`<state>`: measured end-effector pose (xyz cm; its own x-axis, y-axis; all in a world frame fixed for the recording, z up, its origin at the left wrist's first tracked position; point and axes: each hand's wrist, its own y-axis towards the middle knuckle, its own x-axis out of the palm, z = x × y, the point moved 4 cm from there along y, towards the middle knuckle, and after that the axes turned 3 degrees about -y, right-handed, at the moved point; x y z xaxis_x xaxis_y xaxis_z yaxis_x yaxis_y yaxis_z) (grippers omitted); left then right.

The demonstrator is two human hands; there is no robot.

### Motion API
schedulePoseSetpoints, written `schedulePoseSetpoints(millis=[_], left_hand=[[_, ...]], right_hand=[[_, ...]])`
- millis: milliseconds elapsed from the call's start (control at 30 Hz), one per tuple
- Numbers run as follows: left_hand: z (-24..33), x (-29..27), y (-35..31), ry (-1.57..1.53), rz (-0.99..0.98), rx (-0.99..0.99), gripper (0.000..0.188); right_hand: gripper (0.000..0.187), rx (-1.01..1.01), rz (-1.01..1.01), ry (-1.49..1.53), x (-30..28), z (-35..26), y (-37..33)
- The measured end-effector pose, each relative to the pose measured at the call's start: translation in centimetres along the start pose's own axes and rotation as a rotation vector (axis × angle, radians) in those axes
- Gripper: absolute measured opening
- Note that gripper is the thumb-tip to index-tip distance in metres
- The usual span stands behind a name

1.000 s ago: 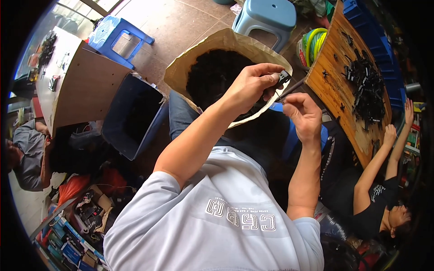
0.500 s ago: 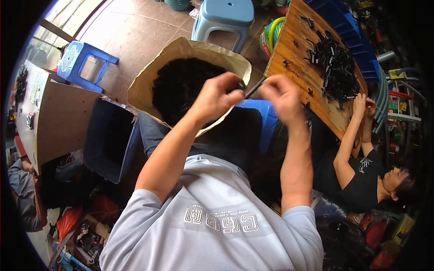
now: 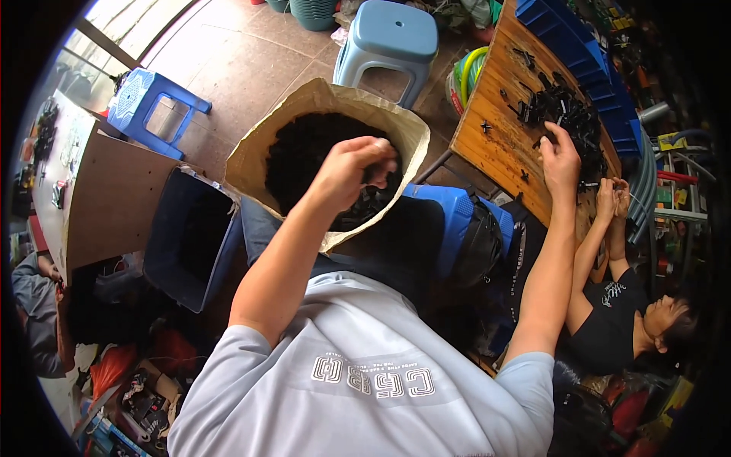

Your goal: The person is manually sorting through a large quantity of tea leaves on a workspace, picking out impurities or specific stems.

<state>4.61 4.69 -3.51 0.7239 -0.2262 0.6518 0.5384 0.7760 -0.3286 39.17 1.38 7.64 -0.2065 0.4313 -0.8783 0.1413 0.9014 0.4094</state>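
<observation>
My left hand (image 3: 356,174) hangs over a wide tan paper-like sack (image 3: 251,164), its fingers curled in and smeared by motion. What the fingers hold, if anything, cannot be made out. A mass of small black parts (image 3: 304,145) fills the sack. Over on the right, my right hand (image 3: 562,158) reaches above the wooden table, thumb and forefinger apart at the edge of a heap of black plastic pieces (image 3: 567,107). Dark pieces lie right at those fingertips.
Beyond the heap, a co-worker's hands (image 3: 609,199) are at the table's edge (image 3: 464,141). Blue bins (image 3: 590,57) line its far side. Plastic stools (image 3: 396,34) stand ahead and at left, and a dark blue tub (image 3: 171,251) sits left of the sack.
The hands were close together by the sack's right rim with a dark rod-like piece between them. Now the right hand is over the table heap, and the left has moved back over the sack.
</observation>
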Motion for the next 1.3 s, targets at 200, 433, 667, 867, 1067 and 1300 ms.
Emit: schedulePoseSetpoints(millis=[200, 433, 667, 867, 1067, 1300], left_hand=[[1.1, 8.5, -1.1, 0.375, -0.288, 0.336, 0.050], [2.1, 8.8, -3.2, 0.543, -0.165, 0.599, 0.021], [2.3, 8.5, -4.0, 0.909, -0.085, 0.906, 0.006], [2.1, 8.3, -4.4, 1.043, 0.063, 1.060, 0.013], [0.2, 5.7, -2.6, 0.034, -0.125, 0.205, 0.017], [2.2, 5.5, -3.3, 0.682, -0.133, 0.416, 0.025]], right_hand=[[0.025, 0.223, -0.143, 1.243, 1.2, -9.3, -6.0], [0.026, 0.122, -0.144, 1.295, 2.9, -15.1, -7.5], [0.023, 0.172, -0.178, 1.362, 4.4, -16.0, -7.8], [0.015, 0.262, -0.210, 1.585, 5.9, -16.1, -7.9], [0.016, 0.244, -0.328, 1.336, 5.4, -16.4, -8.3], [0.012, 0.276, -0.471, 1.118, 5.9, -16.2, -7.9]])
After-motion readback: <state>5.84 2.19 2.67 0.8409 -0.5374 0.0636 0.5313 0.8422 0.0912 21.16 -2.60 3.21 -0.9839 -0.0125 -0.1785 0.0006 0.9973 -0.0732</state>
